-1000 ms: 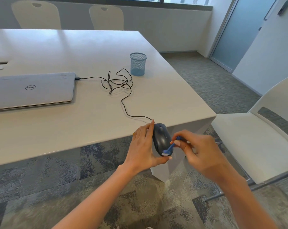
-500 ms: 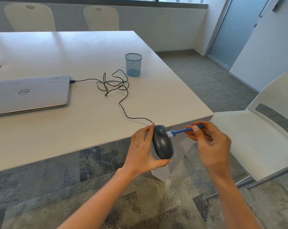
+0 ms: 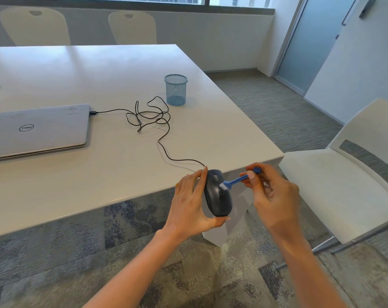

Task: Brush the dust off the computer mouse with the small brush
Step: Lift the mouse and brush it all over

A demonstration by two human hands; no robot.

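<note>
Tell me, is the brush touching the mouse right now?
Touching. The head view shows the white bristles of the brush pressed on top of the mouse, no gap. The right hand pinches the handle; the left hand holds the mouse.

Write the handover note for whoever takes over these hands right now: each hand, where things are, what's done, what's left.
Left hand grips the mouse by its ends, held just beyond the table's near edge.
Right hand pinches the blue brush by its handle; the white bristles touch the mouse's top, near the wheel.
Cable runs over the table to the closed laptop.
Done: both things in grip, brush on mouse.
Left: probably sweep the remaining shell; dust is too fine to see.
</note>
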